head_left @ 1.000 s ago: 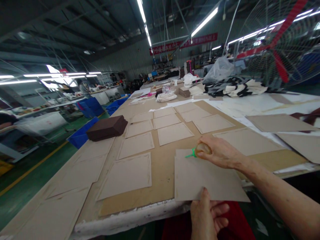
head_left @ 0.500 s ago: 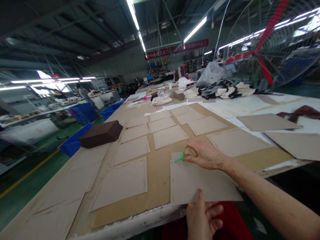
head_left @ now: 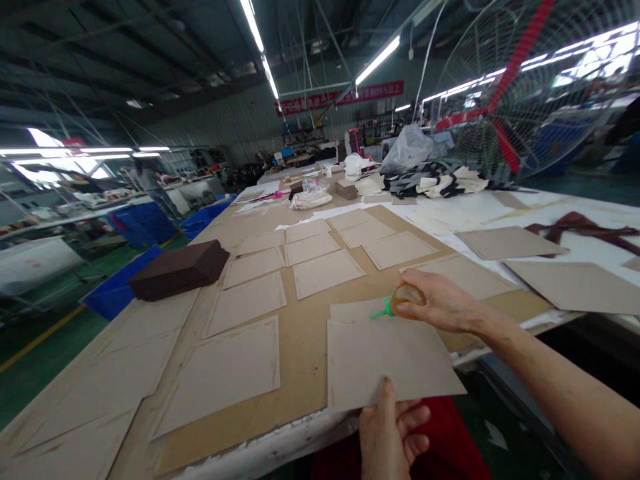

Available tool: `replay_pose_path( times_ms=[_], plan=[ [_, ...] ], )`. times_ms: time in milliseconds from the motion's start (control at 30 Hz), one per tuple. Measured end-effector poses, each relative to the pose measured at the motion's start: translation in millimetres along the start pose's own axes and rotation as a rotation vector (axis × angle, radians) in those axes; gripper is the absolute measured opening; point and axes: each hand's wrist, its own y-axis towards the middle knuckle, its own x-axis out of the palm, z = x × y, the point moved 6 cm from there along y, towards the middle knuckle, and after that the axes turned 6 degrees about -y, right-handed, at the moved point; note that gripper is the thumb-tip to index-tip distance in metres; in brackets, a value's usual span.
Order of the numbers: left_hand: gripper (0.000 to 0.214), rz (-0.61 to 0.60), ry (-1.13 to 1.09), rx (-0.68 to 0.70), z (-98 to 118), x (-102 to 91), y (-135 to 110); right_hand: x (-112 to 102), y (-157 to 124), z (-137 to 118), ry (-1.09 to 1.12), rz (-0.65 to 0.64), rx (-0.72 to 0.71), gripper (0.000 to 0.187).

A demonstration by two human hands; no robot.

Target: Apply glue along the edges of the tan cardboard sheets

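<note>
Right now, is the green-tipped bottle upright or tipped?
Tipped: the right hand holds the bottle sideways, its green nozzle pointing picture-left and slightly down.

One camera, worn on the head, and it's looking forward and down! Close to the lens, the bare left hand (head_left: 387, 433) at the bottom edge, the bare right hand (head_left: 440, 300) just beyond; the long, brown-covered counter (head_left: 305, 340) stretches away up the middle, and this wide view reaches clear back to the long red banner with pale lettering (head_left: 370, 95).
</note>
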Motion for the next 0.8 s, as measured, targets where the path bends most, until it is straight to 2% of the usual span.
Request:
replay_pose_path(
  times_ms=[133,233,600,700,800],
  plan=[
    [0.042,0.003,0.014,0.004,0,-0.6,0,13,13,-20,0.028,0.019,-0.040,0.022],
    [0.041,0.007,0.020,0.015,0,-1.5,2,14,16,-24,0.040,0.018,-0.058,0.022],
    [0.039,0.001,0.023,-0.003,1,-0.3,2,-22,-29,41,-0.019,-0.003,0.100,0.023],
    [0.039,0.008,0.027,0.003,1,-0.6,1,-20,-27,38,-0.019,0.000,0.096,0.022],
    [0.038,0.017,0.035,0.000,1,-1.2,1,-9,-15,21,-0.004,0.008,0.056,0.021]
  ],
)
